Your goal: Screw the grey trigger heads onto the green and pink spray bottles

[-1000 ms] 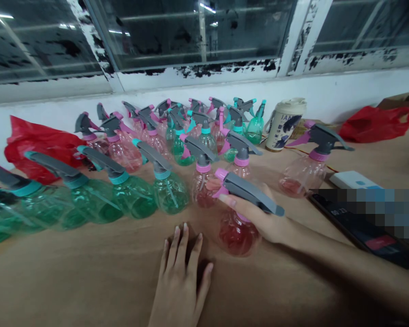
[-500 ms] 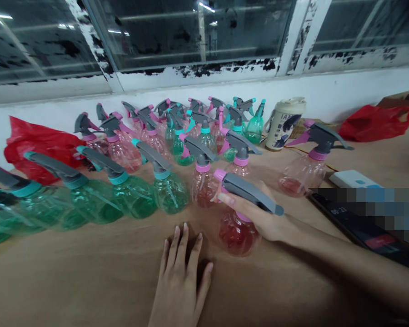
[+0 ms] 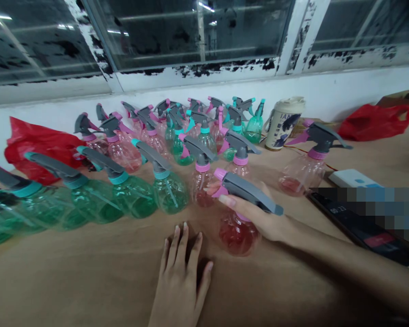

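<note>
Brown tabletop (image 3: 88, 281) ran under a peeling window sill, crowded with spray bottles. Right hand (image 3: 259, 218) was wrapped around the neck of a pink spray bottle (image 3: 238, 229), fingers closed under its grey trigger head (image 3: 250, 193), index finger stretched along the pink nozzle end; the bottle stood upright on the table, so the grip looked like steadying or squeezing rather than lifting. Right forearm came in low from the lower right, lying close to the surface. Left hand (image 3: 180, 281) lay flat and empty just left of that bottle, palm down, fingers spread slightly and pointing away from the body, not touching the bottle; probably bracing on the table. Beyond both hands stood a row of green bottles (image 3: 132, 195) running off to the left and a dense cluster of pink and teal-capped bottles (image 3: 191, 131), nozzles mostly facing the same way, likely lined up as a batch. Further right of the right hand sat another pink bottle (image 3: 305, 170), a printed cup (image 3: 284, 122), a white box (image 3: 352, 178), a dark phone (image 3: 357, 227) and a red bag (image 3: 375, 121); a second red bag (image 3: 37, 145) lay far left.
</note>
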Available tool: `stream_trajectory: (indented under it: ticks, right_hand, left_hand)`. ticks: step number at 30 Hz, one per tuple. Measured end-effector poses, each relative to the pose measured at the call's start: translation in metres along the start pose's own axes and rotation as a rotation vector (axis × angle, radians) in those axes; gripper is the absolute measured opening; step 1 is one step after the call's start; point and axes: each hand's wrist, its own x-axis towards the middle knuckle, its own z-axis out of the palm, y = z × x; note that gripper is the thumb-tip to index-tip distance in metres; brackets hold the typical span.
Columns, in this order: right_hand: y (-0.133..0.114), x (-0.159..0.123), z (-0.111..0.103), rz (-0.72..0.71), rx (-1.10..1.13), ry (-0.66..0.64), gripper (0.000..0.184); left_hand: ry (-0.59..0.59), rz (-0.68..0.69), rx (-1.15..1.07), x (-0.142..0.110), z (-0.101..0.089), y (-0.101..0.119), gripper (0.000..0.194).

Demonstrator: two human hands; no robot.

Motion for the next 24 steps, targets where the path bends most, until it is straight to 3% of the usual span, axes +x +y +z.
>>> stream_trajectory:
  ticks: [14, 24]
  right_hand:
    - [0.0015, -0.0019, 0.0026, -0.021, -0.058, 0.056, 0.01]
    - [-0.0009, -0.0012, 0.002, -0.035, -0.058, 0.044, 0.02]
  left_hand:
    - [0.007, 0.001, -0.013, 0.0003, 0.0001, 0.0008, 0.042]
    - [-0.003, 0.01, 0.0, 0.001, -0.0005, 0.0008, 0.042]
